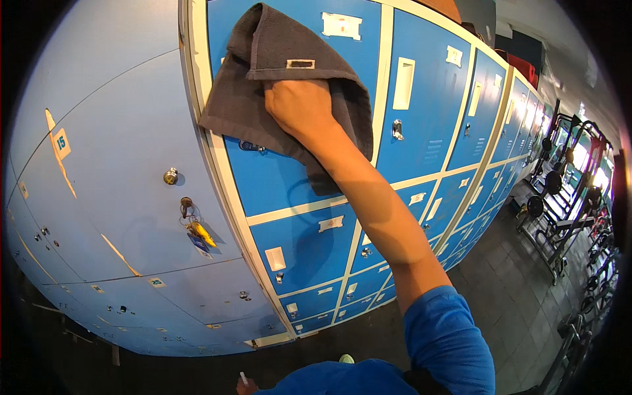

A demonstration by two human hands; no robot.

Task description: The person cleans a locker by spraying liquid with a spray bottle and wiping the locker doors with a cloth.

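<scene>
A dark grey cloth (291,49) hangs from my right hand (298,103), whose fingers are closed on it against the upper part of a blue metal locker door (276,182). The cloth covers much of that door and its handle; a lock shows just below the cloth's edge. Low in the picture, my left hand (245,386) is partly visible at my side, with a small white object (243,378) at its fingers. What that object is, I cannot tell.
Pale blue lockers (128,148) stand at left, one with a key bunch (200,234) hanging from its lock. More blue lockers (429,89) run off to the right. Beyond the dark tiled floor (508,252) stands gym equipment (553,192) with weight plates. A shoe tip (346,358) shows below.
</scene>
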